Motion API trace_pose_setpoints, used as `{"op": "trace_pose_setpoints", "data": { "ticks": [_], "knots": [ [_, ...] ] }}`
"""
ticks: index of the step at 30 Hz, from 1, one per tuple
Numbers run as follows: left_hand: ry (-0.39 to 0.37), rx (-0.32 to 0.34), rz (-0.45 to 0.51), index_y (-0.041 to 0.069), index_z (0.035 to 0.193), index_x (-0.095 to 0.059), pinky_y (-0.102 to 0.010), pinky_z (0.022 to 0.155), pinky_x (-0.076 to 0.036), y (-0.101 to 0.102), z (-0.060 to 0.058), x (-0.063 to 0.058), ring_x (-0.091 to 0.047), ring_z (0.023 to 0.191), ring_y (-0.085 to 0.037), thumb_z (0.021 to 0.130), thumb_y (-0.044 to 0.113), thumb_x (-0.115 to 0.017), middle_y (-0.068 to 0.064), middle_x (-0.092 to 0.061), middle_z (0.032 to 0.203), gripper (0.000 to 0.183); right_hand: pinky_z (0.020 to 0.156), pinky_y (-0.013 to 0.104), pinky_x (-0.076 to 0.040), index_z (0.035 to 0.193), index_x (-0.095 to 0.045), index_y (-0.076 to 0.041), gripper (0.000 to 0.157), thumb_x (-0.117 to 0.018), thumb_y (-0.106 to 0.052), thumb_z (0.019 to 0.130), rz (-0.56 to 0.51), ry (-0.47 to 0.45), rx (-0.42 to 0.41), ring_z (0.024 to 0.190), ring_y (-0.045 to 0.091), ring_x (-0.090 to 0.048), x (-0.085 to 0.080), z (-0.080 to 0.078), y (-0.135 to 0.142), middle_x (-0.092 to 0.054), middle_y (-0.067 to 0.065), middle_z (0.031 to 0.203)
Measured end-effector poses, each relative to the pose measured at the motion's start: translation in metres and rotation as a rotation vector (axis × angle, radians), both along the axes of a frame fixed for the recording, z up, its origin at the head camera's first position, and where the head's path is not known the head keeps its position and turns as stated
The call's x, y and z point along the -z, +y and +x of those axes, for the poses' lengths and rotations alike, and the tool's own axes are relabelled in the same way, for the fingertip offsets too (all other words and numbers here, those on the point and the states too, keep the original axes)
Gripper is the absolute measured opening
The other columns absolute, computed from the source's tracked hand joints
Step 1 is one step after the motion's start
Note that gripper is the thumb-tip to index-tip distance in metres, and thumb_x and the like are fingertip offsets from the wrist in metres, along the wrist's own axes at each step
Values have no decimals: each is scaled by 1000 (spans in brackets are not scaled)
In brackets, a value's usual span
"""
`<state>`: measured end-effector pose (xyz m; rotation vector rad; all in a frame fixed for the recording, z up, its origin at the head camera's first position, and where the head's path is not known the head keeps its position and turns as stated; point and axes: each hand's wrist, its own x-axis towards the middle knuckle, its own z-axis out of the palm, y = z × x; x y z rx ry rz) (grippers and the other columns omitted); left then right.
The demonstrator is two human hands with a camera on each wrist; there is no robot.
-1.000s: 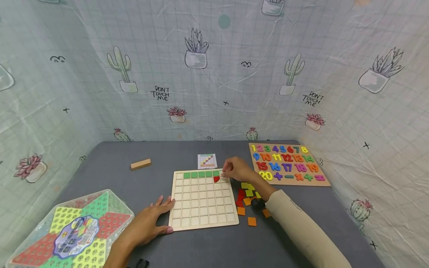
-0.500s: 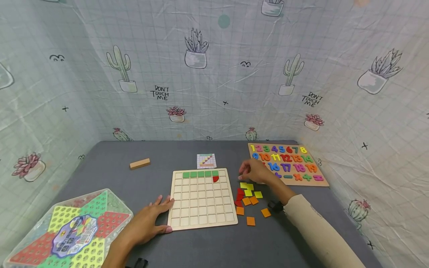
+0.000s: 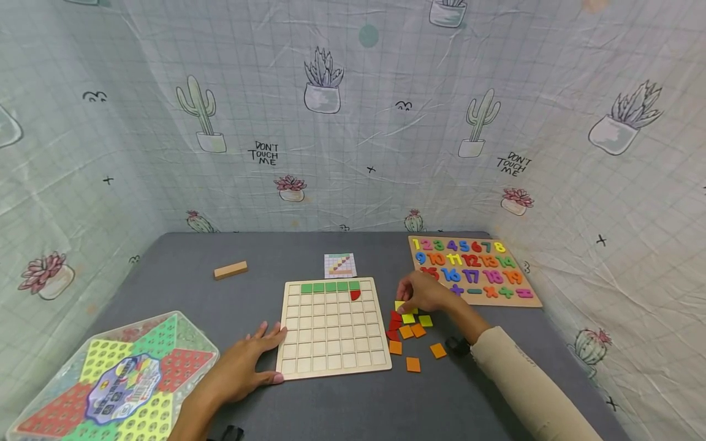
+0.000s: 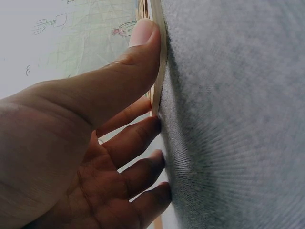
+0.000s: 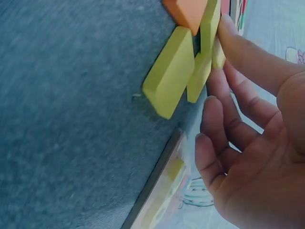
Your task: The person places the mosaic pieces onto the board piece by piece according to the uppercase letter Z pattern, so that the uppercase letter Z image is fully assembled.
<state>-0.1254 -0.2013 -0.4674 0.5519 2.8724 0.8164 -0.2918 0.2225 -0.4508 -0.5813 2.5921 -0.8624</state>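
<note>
In the head view my left hand (image 3: 242, 364) rests at the left edge of a wooden grid board (image 3: 333, 334), its fingers spread. The left wrist view shows the thumb (image 4: 143, 47) against the board's side. A row of green square tiles (image 3: 331, 286) lies along the board's top, with a red quarter-round tile (image 3: 355, 295) below the last one. Beyond the board's right side, my right hand (image 3: 425, 291) pinches a yellow tile (image 5: 218, 55) at the pile, thumb and index finger on either side of it. More yellow tiles (image 5: 171, 71) lie close by.
Red tiles (image 3: 393, 334) and orange tiles (image 3: 413, 364) lie scattered right of the board. A small pattern card (image 3: 340, 266) sits behind it. At back right is a number board (image 3: 466, 292); a wooden block (image 3: 230, 270) and a star-patterned game box (image 3: 182, 392) are to the left.
My right hand has moved from the board's top right corner, out to the right, then down onto the yellow tiles, where it now pinches one. The left hand stays at the board's edge.
</note>
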Motion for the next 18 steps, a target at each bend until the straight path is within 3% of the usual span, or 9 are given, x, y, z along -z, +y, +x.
{"op": "trace_pose_setpoints", "data": {
  "ticks": [10,18],
  "knots": [
    [-14,-2,2,10,157,-54,-73,119,-34,1,1,1,-38,155,-49,81,39,-90,-14,-48,164,89,60,26,-50,101,-73,-7,6,-78,-7,97,-101,88,-58,62,14,-57,3,-2,-13,-66,6,77],
    [-21,-8,3,11,157,-54,-73,120,-34,1,1,1,-37,156,-48,81,39,-90,-13,-48,165,89,64,29,-50,99,-71,-9,8,-78,-12,98,-152,162,-62,67,15,-58,3,-5,-35,-69,4,81]
  ]
}}
